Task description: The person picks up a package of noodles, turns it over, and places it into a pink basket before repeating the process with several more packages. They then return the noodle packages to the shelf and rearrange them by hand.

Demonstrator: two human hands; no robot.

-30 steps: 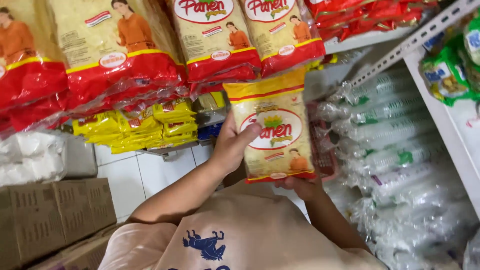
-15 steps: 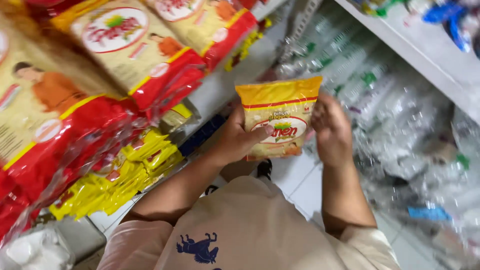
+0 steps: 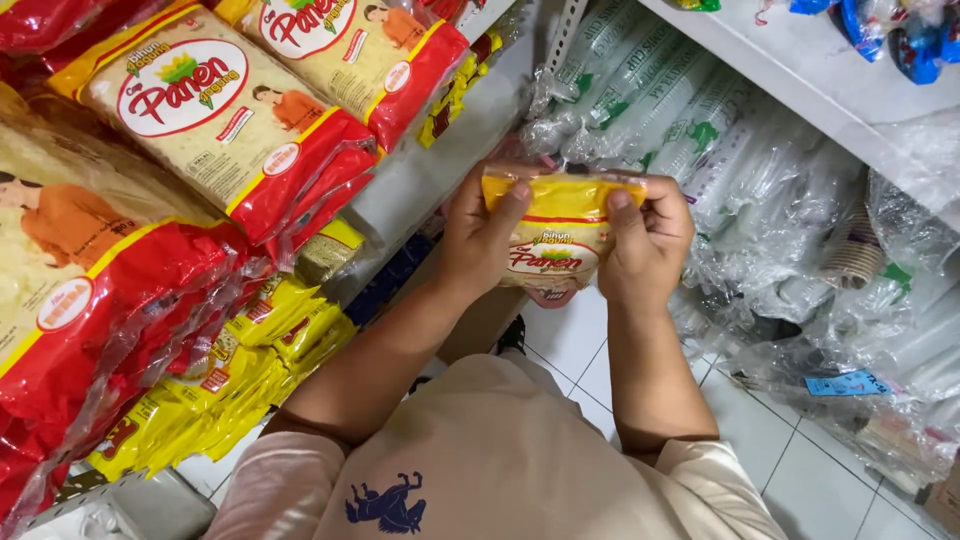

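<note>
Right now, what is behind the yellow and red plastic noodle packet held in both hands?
Behind the yellow and red plastic noodle packet stand clear-wrapped sleeves of plastic cups and white floor tiles; whatever sits directly behind it is covered.

Tiled aisle (image 3: 800, 470) open below; noodle packs (image 3: 200, 110) left, bagged cups (image 3: 700, 120) right

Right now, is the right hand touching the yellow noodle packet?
Touching. The head view shows the right hand gripping the yellow noodle packet, thumb pressed flat on its front, with the left hand on the other side.

White tiled floor (image 3: 800, 470); white shelf (image 3: 800, 70) upper right; bright, even light.
</note>
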